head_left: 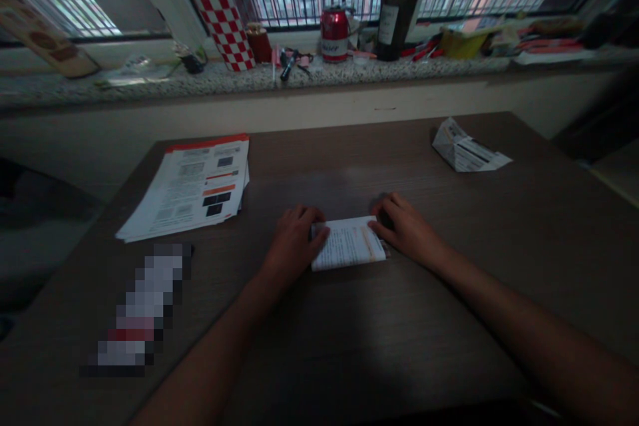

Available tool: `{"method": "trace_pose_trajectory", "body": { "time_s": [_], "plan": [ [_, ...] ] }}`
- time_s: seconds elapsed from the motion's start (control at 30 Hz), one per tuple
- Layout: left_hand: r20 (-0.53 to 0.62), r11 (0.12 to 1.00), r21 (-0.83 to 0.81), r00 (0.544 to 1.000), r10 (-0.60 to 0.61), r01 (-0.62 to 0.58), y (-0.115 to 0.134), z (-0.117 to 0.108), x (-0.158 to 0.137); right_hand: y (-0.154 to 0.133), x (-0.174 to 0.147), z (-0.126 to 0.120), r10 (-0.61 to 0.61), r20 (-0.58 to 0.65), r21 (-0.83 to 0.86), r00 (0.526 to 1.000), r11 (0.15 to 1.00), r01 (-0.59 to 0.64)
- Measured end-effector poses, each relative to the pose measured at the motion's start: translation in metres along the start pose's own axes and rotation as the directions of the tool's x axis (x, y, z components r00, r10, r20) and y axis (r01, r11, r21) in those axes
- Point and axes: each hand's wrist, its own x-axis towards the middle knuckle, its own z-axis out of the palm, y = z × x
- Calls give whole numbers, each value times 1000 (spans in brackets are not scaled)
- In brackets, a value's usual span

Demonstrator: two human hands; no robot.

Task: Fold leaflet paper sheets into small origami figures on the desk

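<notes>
A folded sheet of printed paper (347,244) lies flat on the brown table, about the middle of the view. At its left end is my left hand (298,237), the thumb resting on top of the paper and the bent fingers at its upper left corner. My right hand (403,225) has thumb and curled fingers at the upper right corner, gripping that edge. Folded layers show along the paper's right side. Farther back on the right stands a paper folded into a pointed shape (464,150), apart from both hands.
A stack of printed sheets (200,190) lies at the table's back left. Nearer, a pixelated oblong object (144,306) rests on the tabletop. The windowsill (174,86) behind holds a checkered bottle (227,33), a red can (334,34), a dark bottle (394,20) and a yellow container (462,43).
</notes>
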Motion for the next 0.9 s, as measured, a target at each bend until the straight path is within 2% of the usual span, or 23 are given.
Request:
{"method": "trace_pose_trajectory", "body": {
  "time_s": [0.33, 0.9],
  "plan": [
    [-9, 1000, 1, 1000, 8, -8, -2, 3, 0, 0, 0, 0, -2, 12, -9, 1000, 1000, 2],
    [-13, 1000, 16, 1000, 14, -14, -4, 5, 0, -4, -1, 0, -76, 27, -62, 997, 995, 78]
  ]
}}
